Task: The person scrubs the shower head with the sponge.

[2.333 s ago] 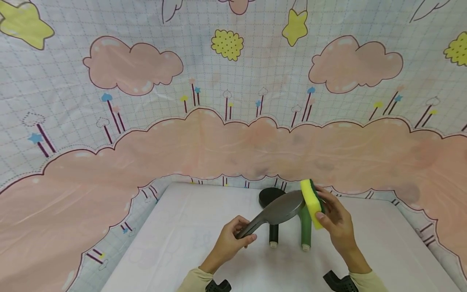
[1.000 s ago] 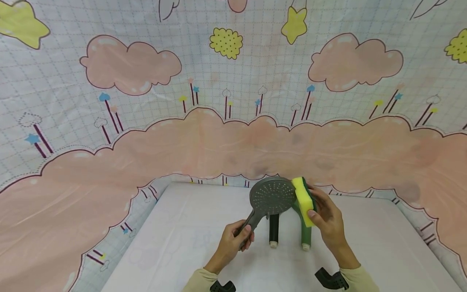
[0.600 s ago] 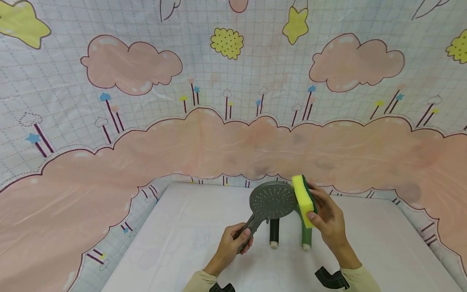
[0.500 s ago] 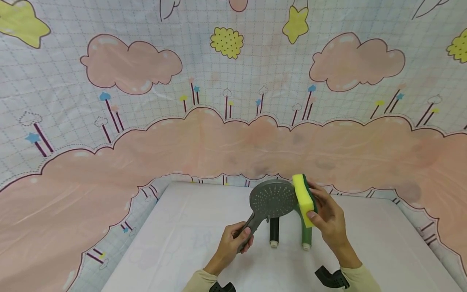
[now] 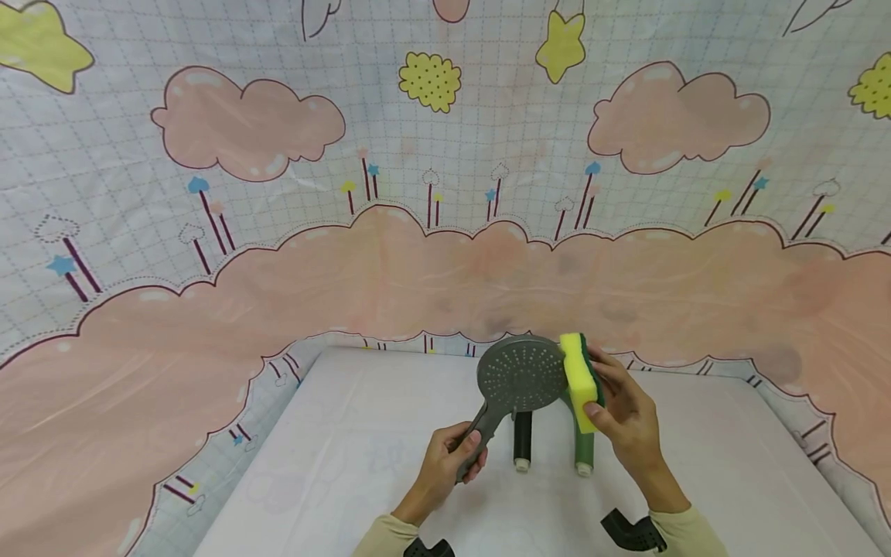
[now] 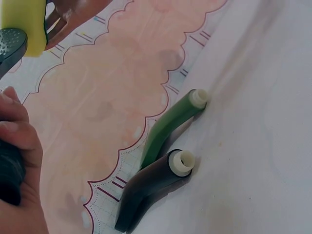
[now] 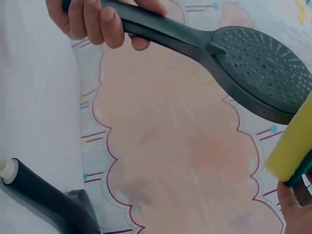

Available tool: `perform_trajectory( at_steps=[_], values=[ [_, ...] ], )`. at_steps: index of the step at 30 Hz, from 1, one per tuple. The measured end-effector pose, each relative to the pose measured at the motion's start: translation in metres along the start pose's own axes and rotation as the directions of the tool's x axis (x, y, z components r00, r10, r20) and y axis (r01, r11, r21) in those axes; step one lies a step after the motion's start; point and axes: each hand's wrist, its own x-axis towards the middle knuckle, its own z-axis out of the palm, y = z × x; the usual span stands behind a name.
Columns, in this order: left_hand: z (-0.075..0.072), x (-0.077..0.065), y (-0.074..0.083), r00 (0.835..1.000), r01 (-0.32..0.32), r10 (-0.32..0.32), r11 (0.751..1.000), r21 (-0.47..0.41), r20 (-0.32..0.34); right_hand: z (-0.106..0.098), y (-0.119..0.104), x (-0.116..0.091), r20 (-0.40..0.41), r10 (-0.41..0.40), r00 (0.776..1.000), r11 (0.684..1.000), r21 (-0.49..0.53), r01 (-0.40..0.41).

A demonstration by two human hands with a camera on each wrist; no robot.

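Observation:
My left hand grips the handle of a grey shower head, its nozzle face turned up toward the head camera. A yellow sponge with a green scouring side is pinched in my right hand. The sponge's yellow side presses against the right rim of the shower head, as the right wrist view shows at the sponge and the shower head. Both are held up over the white table. In the left wrist view the fingers curl round the handle.
Behind the held shower head, a black shower head and a green shower head lie on the white table, handles toward me. Their heads are mostly hidden. A patterned cloth hangs behind the table.
My left hand has turned the shower head so its nozzle face, earlier angled away, shows. The right hand moved slightly left with the sponge, then stayed by the rim with small motions.

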Motion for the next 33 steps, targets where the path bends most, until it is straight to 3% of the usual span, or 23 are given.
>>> perform_trajectory(
  at_steps=[16, 33],
  values=[
    [0.011, 0.004, 0.005, 1.0, 0.014, -0.015, 0.999, -0.031, -0.019, 0.003, 0.0, 0.0, -0.025, 0.041, 0.999, 0.999, -0.027, -0.042],
    [0.025, 0.011, 0.011, 0.992, 0.104, -0.113, 0.986, -0.133, -0.058, 0.01, 0.008, -0.001, -0.108, 0.059, 0.992, 0.998, -0.014, -0.06]
  ],
)
